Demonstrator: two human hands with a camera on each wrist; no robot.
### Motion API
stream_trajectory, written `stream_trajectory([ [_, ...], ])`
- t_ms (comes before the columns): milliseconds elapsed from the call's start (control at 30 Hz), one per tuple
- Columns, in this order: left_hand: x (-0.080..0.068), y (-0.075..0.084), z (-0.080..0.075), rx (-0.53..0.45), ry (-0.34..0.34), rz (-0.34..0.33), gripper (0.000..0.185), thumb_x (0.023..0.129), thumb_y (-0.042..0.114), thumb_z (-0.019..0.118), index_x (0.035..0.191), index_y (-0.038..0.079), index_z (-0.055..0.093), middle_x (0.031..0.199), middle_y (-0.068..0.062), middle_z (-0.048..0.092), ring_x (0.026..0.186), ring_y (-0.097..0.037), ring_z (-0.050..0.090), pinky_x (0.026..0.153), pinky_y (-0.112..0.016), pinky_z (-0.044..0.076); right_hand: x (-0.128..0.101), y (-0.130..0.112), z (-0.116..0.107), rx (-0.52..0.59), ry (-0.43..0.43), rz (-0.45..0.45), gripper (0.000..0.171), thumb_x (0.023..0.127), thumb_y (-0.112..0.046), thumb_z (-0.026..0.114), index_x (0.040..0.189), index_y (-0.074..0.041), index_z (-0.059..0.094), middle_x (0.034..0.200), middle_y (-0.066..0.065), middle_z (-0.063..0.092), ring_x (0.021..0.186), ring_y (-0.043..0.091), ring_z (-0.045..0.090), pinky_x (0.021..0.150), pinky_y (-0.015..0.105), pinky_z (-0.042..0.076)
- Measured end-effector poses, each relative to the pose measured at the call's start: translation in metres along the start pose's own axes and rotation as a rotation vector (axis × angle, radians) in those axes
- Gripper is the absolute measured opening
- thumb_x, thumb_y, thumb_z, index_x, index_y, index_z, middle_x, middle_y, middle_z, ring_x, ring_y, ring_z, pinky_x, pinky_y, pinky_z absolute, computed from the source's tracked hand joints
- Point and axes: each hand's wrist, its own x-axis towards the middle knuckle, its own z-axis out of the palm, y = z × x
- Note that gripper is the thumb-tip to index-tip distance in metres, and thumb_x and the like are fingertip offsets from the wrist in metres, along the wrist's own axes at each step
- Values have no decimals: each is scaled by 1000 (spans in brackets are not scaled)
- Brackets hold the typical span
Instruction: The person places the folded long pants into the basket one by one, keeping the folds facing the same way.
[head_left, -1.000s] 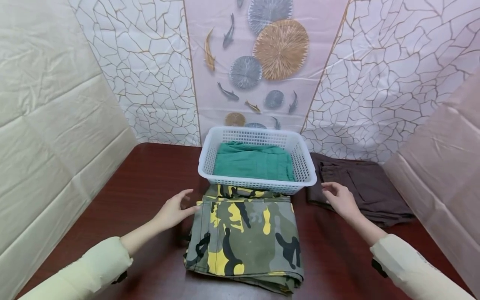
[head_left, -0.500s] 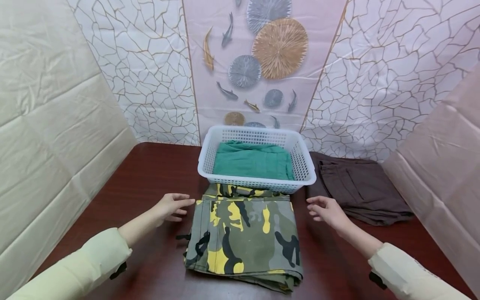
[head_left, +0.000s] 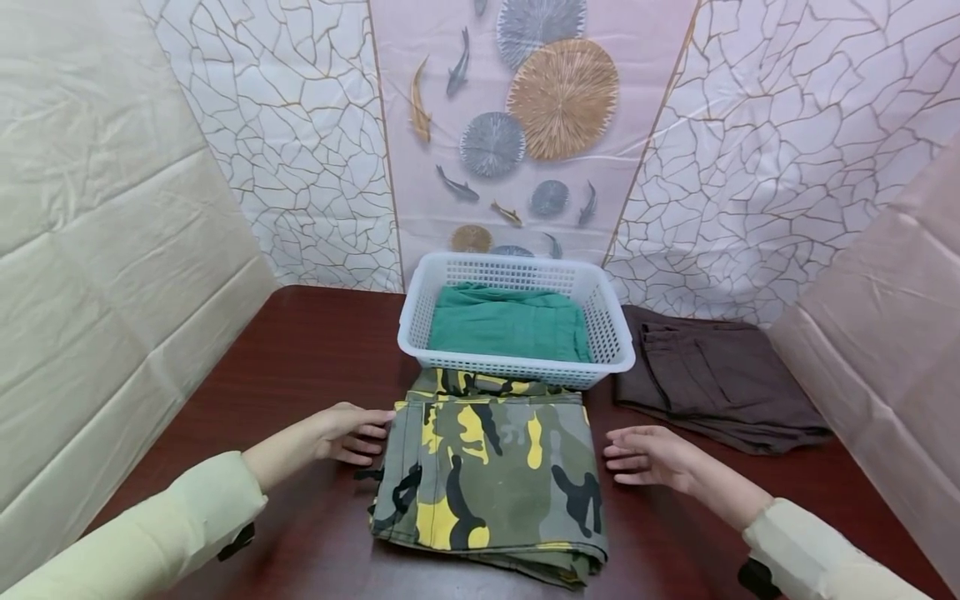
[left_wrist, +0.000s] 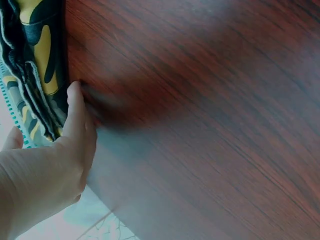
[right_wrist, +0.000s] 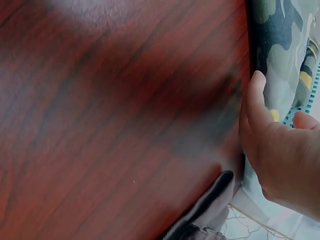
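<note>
A folded camouflage garment point(head_left: 510, 475) in grey, olive, black and yellow lies in the middle of the table, its far edge close to the basket. My left hand point(head_left: 347, 432) is at the garment's left side, its thumb at the upper left corner and its fingers extended. On the opposite side, my right hand point(head_left: 651, 455) stands just off the right edge with loosely bent fingers and holds nothing. Both wrist views show a hand alongside the garment's folded layers; in the left one, the fingers of the left hand point(left_wrist: 55, 165) lie close against the cloth.
Behind the garment stands a white perforated plastic basket point(head_left: 517, 365) with folded green cloth point(head_left: 510, 325) inside. A folded dark brown garment point(head_left: 720, 375) lies at the back right. The dark red wooden table point(head_left: 322, 342) is bounded by fabric-covered walls on three sides.
My right hand has come from beside the basket and brown garment down towards the camouflage garment's right edge. My left hand has shifted slightly and lowered beside the left edge. The garments stay put.
</note>
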Motion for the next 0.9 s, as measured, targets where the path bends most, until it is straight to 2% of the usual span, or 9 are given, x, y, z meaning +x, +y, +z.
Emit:
stream_trajectory([
  [133, 3, 0, 0, 9, -10, -9, 64, 88, 38, 64, 133, -2, 46, 125, -21, 60, 96, -25, 66, 82, -41, 56, 1, 2, -1, 33, -8, 32, 58, 98, -18, 49, 141, 14, 27, 114, 9, 65, 99, 16, 63, 89, 40, 53],
  [333, 4, -2, 5, 55, -61, -30, 63, 88, 37, 65, 134, -3, 47, 128, -23, 57, 97, -26, 66, 81, -40, 56, 3, 5, 0, 117, -70, 98, 55, 101, -19, 41, 142, 14, 24, 112, 9, 63, 99, 19, 63, 93, 40, 51],
  [433, 5, -4, 7, 94, -56, -33, 68, 86, 38, 66, 135, -4, 44, 130, -24, 55, 96, -26, 66, 81, -38, 56, 6, 7, 3, 155, -86, 121, 56, 101, -20, 40, 142, 15, 22, 110, 9, 62, 100, 20, 62, 95, 41, 50],
  [567, 9, -8, 9, 111, -48, -29, 70, 85, 40, 67, 134, -4, 44, 127, -23, 57, 93, -23, 66, 80, -37, 56, 11, 11, 7, 179, -81, 133, 54, 100, -18, 45, 141, 13, 28, 111, 9, 61, 99, 19, 62, 95, 40, 50],
  [633, 11, -9, 9, 107, -57, -22, 68, 85, 39, 67, 132, -4, 46, 125, -21, 59, 92, -23, 66, 80, -37, 56, 13, 13, 9, 192, -82, 126, 43, 99, -16, 47, 135, 7, 42, 109, 8, 61, 97, 18, 62, 93, 39, 51],
  [733, 12, -8, 11, 101, -81, -8, 64, 84, 36, 69, 130, -5, 48, 123, -19, 57, 94, -24, 63, 82, -38, 55, 16, 15, 11, 202, -107, 95, 23, 98, -15, 49, 114, -6, 63, 104, 4, 63, 95, 17, 62, 89, 35, 53],
  [800, 12, -5, 13, 95, -94, -1, 66, 83, 33, 70, 131, -6, 45, 122, -20, 54, 96, -25, 60, 83, -39, 54, 19, 14, 14, 197, -118, 77, 17, 97, -15, 51, 99, -14, 68, 99, 1, 65, 93, 15, 63, 86, 32, 53],
  [900, 11, -2, 15, 97, -92, 4, 77, 83, 28, 71, 138, -10, 33, 120, -19, 49, 97, -24, 55, 82, -38, 53, 23, 13, 20, 172, -122, 60, 14, 95, -17, 55, 93, -17, 68, 94, -2, 66, 89, 13, 64, 83, 29, 54],
])
